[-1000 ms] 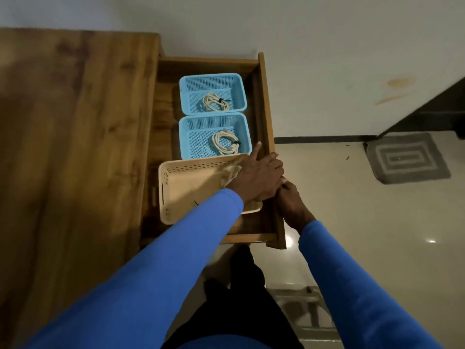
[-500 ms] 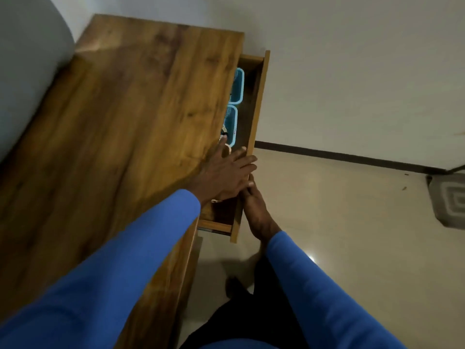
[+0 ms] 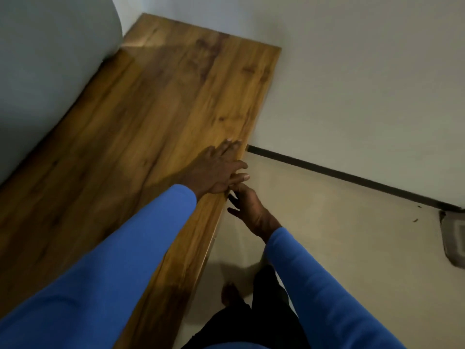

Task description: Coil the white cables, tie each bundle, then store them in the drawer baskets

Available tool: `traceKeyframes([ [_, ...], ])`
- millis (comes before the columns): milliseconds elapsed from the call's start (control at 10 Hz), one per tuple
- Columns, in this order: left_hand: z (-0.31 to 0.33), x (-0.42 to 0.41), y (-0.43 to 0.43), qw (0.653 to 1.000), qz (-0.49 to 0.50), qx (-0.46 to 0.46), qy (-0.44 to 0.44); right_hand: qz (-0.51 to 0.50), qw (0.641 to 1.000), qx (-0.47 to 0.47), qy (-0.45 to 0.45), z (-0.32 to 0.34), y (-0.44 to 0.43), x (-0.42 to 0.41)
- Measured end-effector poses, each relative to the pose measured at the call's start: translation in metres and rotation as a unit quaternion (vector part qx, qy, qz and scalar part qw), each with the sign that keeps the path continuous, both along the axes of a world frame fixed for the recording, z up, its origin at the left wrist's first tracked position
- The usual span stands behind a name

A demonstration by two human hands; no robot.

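The drawer is pushed in under the wooden desk top [image 3: 156, 137], so the baskets and the coiled white cables are hidden from me. My left hand [image 3: 216, 168] lies flat on the desk top at its right edge, fingers spread and holding nothing. My right hand [image 3: 247, 210] hangs just below that edge beside the desk's front face, fingers loosely apart and empty. Both arms wear blue sleeves.
A large grey rounded object [image 3: 45, 66] rests on the desk's left side. A pale wall with a dark skirting strip [image 3: 352, 177] runs behind. A grey mat [image 3: 455, 238] lies on the beige floor at the right. My dark-trousered legs stand below.
The open drawer with two blue baskets and a beige one has slid fully shut. My left hand moved from the drawer onto the desk top; my right hand came off the drawer front.
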State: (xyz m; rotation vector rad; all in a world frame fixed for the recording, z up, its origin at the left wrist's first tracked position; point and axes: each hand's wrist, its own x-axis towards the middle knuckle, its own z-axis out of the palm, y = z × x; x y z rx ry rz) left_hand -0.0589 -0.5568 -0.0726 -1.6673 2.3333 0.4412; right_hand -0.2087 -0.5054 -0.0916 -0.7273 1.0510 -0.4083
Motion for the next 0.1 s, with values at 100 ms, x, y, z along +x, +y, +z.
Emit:
traceKeyframes([
  [100, 0.0014, 0.0163, 0.0234, 0.98, 0.118, -0.033, 0.157, 0.12, 0.979, -0.108, 0.123, 0.0222, -0.0036, -0.0037],
])
